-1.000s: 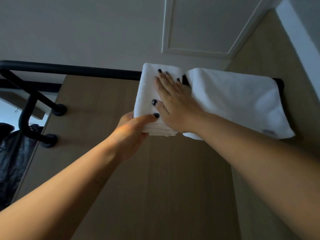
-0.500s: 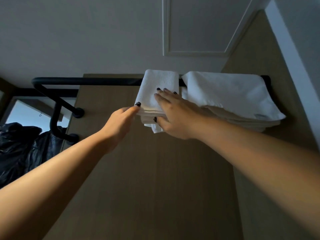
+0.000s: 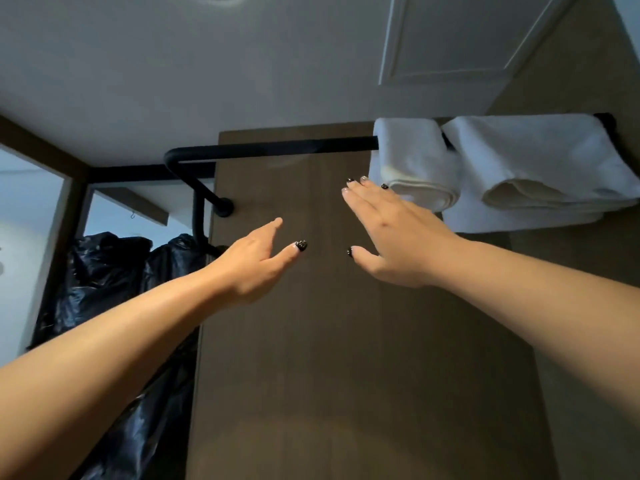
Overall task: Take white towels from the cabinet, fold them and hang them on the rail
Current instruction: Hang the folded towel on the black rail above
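Two folded white towels hang at the right end of the black rail, both hands free below it

The narrow towel (image 3: 414, 161) and the wide towel (image 3: 540, 164) lie side by side on the rail (image 3: 277, 148); the rail's left part is bare up to its bend. The left hand (image 3: 258, 259) and right hand (image 3: 394, 237) are held flat with straight fingers, holding nothing, before the brown wall panel (image 3: 346, 375). Black plastic bags (image 3: 114, 271) fill the lower left, partly hidden behind the left arm
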Available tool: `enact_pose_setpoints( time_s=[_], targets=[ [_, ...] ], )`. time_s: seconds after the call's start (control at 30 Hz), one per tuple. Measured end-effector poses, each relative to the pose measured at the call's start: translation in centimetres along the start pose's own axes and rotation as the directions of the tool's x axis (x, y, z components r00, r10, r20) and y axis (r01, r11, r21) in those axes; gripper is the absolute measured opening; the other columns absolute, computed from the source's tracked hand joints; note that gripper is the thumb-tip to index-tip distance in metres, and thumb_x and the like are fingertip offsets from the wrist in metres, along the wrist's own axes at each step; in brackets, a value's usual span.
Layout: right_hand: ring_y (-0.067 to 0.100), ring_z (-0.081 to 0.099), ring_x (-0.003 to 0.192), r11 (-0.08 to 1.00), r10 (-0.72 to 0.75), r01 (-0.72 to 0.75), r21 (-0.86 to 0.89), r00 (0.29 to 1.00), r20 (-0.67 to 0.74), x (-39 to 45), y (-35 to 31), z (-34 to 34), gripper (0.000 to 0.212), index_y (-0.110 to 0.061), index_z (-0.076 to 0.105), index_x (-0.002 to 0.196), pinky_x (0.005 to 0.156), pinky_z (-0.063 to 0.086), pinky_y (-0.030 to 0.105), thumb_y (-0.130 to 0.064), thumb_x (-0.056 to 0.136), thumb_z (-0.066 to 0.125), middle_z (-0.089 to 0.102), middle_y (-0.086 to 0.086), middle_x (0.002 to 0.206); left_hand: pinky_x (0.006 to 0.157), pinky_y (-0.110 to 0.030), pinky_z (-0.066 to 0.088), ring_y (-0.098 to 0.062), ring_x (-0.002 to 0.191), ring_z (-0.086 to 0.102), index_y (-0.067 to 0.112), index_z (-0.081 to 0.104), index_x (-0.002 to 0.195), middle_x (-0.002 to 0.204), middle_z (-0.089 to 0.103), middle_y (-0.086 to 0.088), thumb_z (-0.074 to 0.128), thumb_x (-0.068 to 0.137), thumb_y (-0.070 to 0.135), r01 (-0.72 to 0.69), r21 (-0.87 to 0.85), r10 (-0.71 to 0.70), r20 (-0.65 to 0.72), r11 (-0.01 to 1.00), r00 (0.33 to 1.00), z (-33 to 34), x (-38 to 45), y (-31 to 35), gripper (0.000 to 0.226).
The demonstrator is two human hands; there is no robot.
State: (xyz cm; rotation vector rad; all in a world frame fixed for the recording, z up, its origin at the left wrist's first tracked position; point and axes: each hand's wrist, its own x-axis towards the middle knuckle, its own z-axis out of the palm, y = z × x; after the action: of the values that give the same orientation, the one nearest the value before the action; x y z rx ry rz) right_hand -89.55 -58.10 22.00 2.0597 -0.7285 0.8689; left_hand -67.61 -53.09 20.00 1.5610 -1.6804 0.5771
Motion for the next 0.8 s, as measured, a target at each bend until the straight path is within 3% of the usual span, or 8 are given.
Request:
enact_pose_setpoints(
  time_s=[0.4, 0.63, 0.8],
  targets=[
    [0.017, -0.004, 0.151, 0.986, 0.085, -0.12, 0.12, 0.962, 0.259, -1.9, -13.3, 5.1, 0.082, -0.012, -0.002, 0.156, 0.12, 0.004, 0.031, -0.044, 0.097, 0.045, -0.002, 0.003, 0.164, 0.119, -0.024, 0.006, -0.004, 0.15, -0.005, 0.017, -0.005, 0.157, 0.165, -0.003, 0.004, 0.032, 0.1, 0.054, -0.171, 0.175, 0.115, 0.29, 0.97, 0.95, -1.5, -11.4, -9.5, 0.078],
    [0.019, -0.005, 0.151, 0.988, 0.029, -0.092, 0.125, 0.901, 0.432, -5.2, -17.6, 10.7, 0.083, -0.01, -0.005, 0.155, 0.12, 0.005, 0.032, -0.044, 0.098, 0.043, -0.006, 0.004, 0.164, 0.117, -0.021, 0.005, -0.005, 0.15, -0.003, 0.017, -0.008, 0.157, 0.165, -0.005, 0.003, 0.032, 0.1, 0.054, -0.144, 0.167, 0.068, 0.394, 0.975, 0.917, 1.9, -15.3, -14.0, 0.078],
    [0.018, -0.008, 0.15, 0.975, -0.001, -0.116, 0.191, 0.852, 0.523, -7.4, -19.3, 15.9, 0.084, -0.009, -0.008, 0.155, 0.12, 0.003, 0.031, -0.048, 0.098, 0.042, -0.01, 0.004, 0.164, 0.12, -0.031, 0.016, -0.007, 0.151, -0.003, 0.017, -0.004, 0.156, 0.165, -0.001, 0.003, 0.036, 0.1, 0.051, -0.091, 0.13, 0.021, 0.464, 0.987, 0.886, 6.1, -17.3, -16.9, 0.077]
  ],
)
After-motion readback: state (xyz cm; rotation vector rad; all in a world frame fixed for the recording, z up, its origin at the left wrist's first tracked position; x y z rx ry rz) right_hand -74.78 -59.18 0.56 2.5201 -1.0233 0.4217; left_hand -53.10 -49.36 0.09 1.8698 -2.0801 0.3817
